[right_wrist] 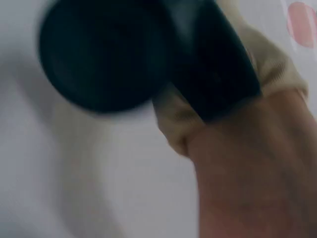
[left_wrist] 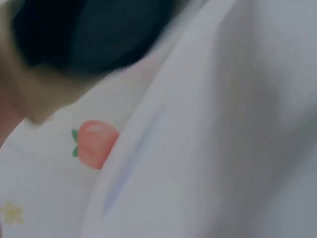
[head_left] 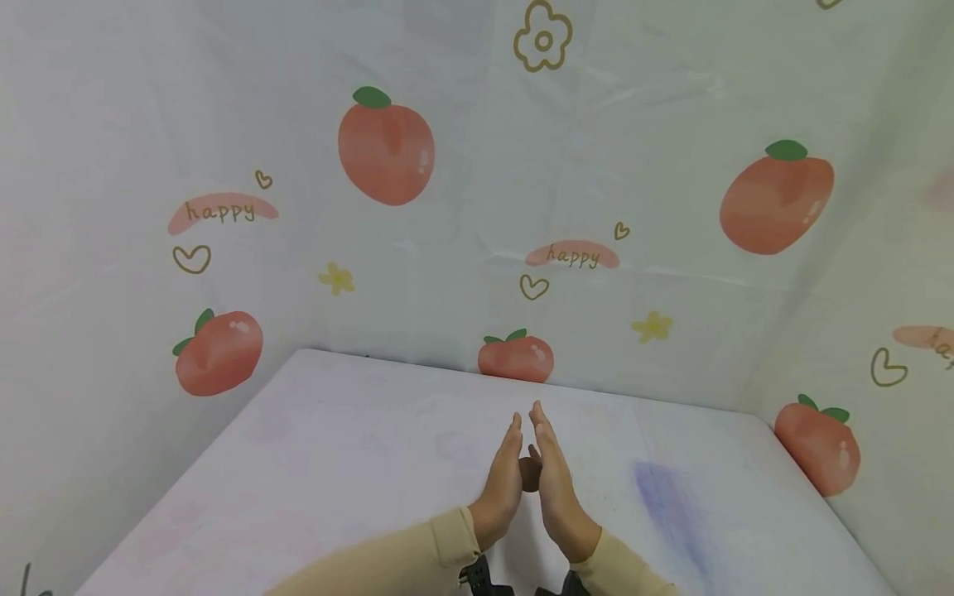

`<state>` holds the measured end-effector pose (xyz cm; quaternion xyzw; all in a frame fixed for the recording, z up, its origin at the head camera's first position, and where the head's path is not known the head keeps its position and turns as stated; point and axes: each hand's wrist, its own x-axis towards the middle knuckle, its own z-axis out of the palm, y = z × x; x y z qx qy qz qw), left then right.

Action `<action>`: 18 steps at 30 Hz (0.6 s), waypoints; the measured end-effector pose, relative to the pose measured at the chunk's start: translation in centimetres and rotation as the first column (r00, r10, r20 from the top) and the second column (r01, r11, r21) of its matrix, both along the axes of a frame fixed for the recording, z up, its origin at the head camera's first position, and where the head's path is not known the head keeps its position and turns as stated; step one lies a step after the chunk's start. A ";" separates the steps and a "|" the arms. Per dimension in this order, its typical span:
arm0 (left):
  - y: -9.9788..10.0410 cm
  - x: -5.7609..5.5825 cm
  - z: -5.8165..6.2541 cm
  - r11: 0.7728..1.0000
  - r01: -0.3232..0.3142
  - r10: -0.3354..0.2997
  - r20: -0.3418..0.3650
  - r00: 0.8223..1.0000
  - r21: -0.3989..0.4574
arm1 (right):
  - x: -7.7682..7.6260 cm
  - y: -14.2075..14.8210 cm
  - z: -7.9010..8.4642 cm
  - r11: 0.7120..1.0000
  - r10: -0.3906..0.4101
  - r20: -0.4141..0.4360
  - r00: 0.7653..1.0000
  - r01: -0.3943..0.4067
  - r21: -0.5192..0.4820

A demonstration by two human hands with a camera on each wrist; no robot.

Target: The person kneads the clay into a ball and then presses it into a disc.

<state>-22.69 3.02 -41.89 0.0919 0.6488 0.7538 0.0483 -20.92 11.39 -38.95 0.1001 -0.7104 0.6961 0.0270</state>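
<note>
In the head view my left hand [head_left: 501, 487] and right hand [head_left: 557, 488] stand upright over the white table, palms facing each other and fingers straight. Between the palms is a small dark brown rounded lump [head_left: 530, 474], touching both as far as I can see. The hands hide its sides, so its exact kind is unclear. In the right wrist view the right hand's wrist [right_wrist: 242, 168] fills the lower right. Only a sleeve [left_wrist: 54, 94] and a sliver of skin show in the left wrist view; the lump is in neither wrist view.
The white tabletop [head_left: 358, 447] carries a faint purple smear [head_left: 671, 505] on the right. A white curtain [head_left: 447, 273] printed with fruit and hearts hangs behind the table and along its sides. Dark wrist-worn devices [right_wrist: 109, 54] block part of both wrist views.
</note>
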 end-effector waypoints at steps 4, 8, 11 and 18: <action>0.4 0.9 -0.2 0.999 0.043 -0.043 -0.047 0.998 -0.007 | -1.0 0.5 0.3 0.999 -0.041 0.006 0.999 0.042 -0.026; 0.6 1.7 0.5 0.998 0.069 -0.068 -0.086 0.994 0.008 | -2.0 0.8 0.3 0.997 -0.070 0.018 0.997 0.071 -0.036; 0.6 2.1 1.3 0.996 0.090 -0.088 -0.120 0.989 0.018 | -2.4 1.1 0.1 0.996 -0.073 0.037 0.997 0.075 -0.045; 0.2 1.6 3.4 0.995 0.063 -0.056 -0.080 0.995 0.081 | -1.9 0.8 -0.7 0.998 -0.020 0.059 0.998 0.023 -0.052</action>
